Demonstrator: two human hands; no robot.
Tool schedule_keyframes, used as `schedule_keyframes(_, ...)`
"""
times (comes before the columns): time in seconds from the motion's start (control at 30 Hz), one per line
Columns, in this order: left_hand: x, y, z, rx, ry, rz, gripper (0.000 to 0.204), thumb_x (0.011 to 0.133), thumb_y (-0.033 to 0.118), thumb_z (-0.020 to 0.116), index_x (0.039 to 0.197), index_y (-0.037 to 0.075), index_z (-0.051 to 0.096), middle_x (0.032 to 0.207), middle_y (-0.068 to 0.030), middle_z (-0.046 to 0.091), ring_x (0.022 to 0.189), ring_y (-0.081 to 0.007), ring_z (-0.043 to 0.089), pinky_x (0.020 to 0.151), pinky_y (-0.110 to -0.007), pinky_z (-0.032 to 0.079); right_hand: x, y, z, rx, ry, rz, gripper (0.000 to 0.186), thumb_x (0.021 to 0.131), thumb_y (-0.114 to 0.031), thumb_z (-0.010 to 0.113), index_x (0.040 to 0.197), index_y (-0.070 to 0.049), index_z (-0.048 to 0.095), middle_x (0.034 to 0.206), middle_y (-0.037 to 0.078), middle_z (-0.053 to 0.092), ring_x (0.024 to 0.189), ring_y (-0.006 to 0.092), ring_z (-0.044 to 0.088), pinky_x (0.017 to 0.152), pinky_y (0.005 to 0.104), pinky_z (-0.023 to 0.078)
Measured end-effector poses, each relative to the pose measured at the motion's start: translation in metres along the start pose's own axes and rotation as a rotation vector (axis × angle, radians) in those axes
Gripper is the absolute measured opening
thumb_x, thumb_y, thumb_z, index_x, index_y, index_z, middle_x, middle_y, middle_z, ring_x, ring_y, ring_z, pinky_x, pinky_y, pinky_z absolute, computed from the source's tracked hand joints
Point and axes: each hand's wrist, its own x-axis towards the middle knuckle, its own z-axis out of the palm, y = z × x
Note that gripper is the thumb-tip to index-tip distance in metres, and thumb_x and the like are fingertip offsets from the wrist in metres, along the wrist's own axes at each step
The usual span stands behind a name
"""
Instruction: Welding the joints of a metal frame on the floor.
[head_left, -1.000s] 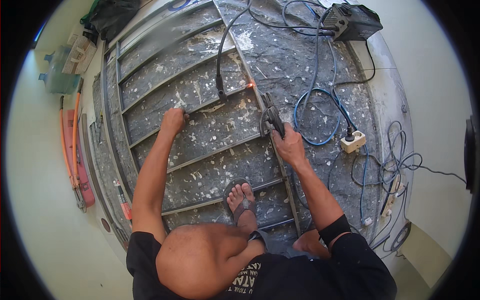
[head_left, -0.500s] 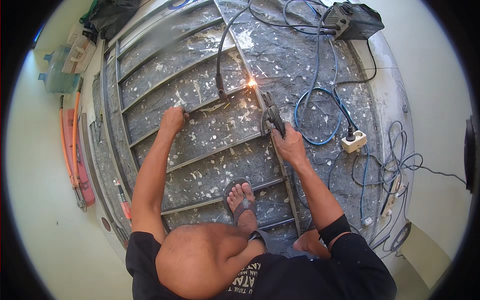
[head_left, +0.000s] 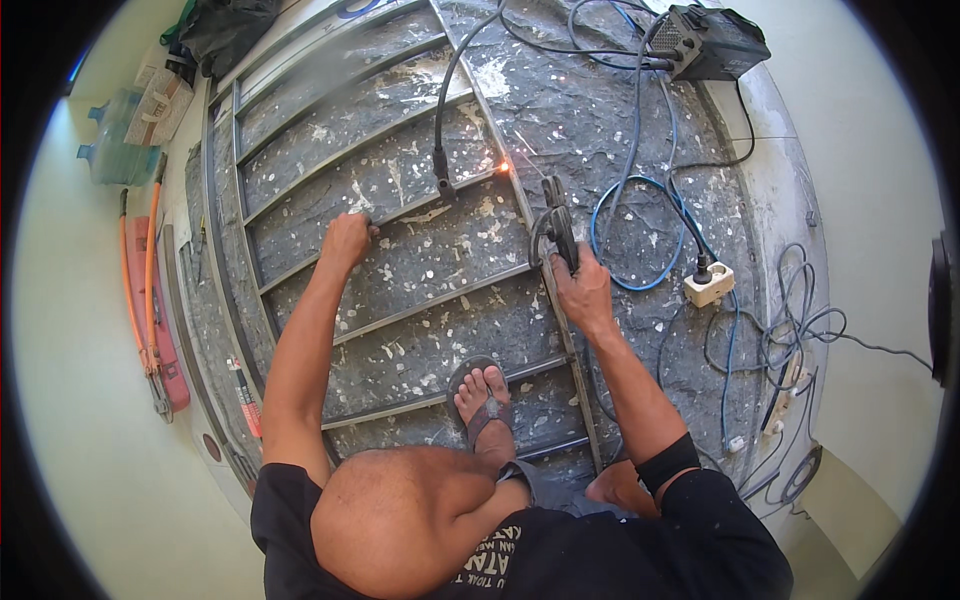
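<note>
My right hand (head_left: pixel 583 287) is closed round the handle of a black welding electrode holder (head_left: pixel 560 228). A thin electrode (head_left: pixel 533 160) sticks out of its jaws toward the upper left, its tip apart from the steel. Beside that tip, a small orange glowing spot (head_left: pixel 505 167) marks the joint of a crossbar and the side rail of a metal frame (head_left: pixel 430 295). My left hand (head_left: pixel 348 240) grips the same crossbar farther left. Between my hands, a black earth clamp (head_left: pixel 444 187) with a thick cable sits on that crossbar.
The frame lies on a paint-spotted grey sheet (head_left: pixel 640 330). A welding machine (head_left: pixel 710 45) stands at the far right, with cables and a white socket block (head_left: pixel 709 285) nearer. Bolt cutters (head_left: pixel 145 300) and a water jug (head_left: pixel 115 140) are at left. My sandalled foot (head_left: pixel 484 400) stands within the frame.
The bright arc with its sparks has died down to a small glow. My right hand has tilted the electrode holder up and rightward, off the joint. My left hand stays put.
</note>
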Motion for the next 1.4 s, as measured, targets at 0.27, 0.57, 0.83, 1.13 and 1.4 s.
schedule_keyframes(0.27,-0.001,0.003,-0.003,-0.037,-0.019,-0.015,0.027,0.088,0.029,0.071,0.091,0.002,0.072,0.091,-0.0272,0.068,0.088,-0.0460,0.067,0.077,-0.053,0.054,0.003,0.000,0.000,-0.074,-0.076,-0.002,0.030,0.092,-0.025,0.065,0.102,0.003,0.059,0.080,0.030,0.066,0.082,0.0484,0.065,0.069,0.0512,0.050)
schedule_keyframes(0.57,0.000,0.003,-0.004,-0.031,-0.029,-0.011,0.026,0.088,0.029,0.071,0.091,0.003,0.073,0.091,-0.0276,0.068,0.088,-0.0465,0.066,0.077,-0.053,0.053,0.001,0.001,0.001,-0.099,-0.090,0.008,0.032,0.091,-0.025,0.066,0.100,0.003,0.057,0.077,0.031,0.065,0.080,0.0493,0.065,0.065,0.0522,0.050)
schedule_keyframes(0.83,-0.001,0.004,-0.006,-0.034,0.004,0.000,0.024,0.089,0.025,0.069,0.091,0.002,0.073,0.088,-0.0286,0.067,0.084,-0.0474,0.066,0.075,-0.054,0.053,0.000,0.002,0.001,-0.107,-0.089,0.019,0.033,0.091,-0.027,0.066,0.102,0.003,0.057,0.078,0.031,0.065,0.081,0.0498,0.065,0.066,0.0525,0.050)
schedule_keyframes(1.13,0.001,-0.003,0.003,-0.135,0.036,-0.013,0.027,0.088,0.028,0.070,0.090,0.001,0.072,0.090,-0.0288,0.068,0.091,-0.0460,0.066,0.079,-0.053,0.053,0.000,0.011,0.004,-0.028,-0.052,-0.047,0.031,0.091,-0.027,0.065,0.101,0.002,0.058,0.076,0.030,0.065,0.080,0.0493,0.065,0.065,0.0522,0.050)
schedule_keyframes(1.4,0.004,-0.003,0.001,-0.010,-0.012,0.018,0.029,0.088,0.030,0.071,0.089,0.002,0.072,0.092,-0.0285,0.068,0.089,-0.0460,0.066,0.079,-0.053,0.054,0.000,0.006,0.003,-0.088,-0.076,-0.001,0.030,0.091,-0.026,0.065,0.099,0.002,0.057,0.077,0.030,0.065,0.081,0.0499,0.064,0.066,0.0531,0.049)
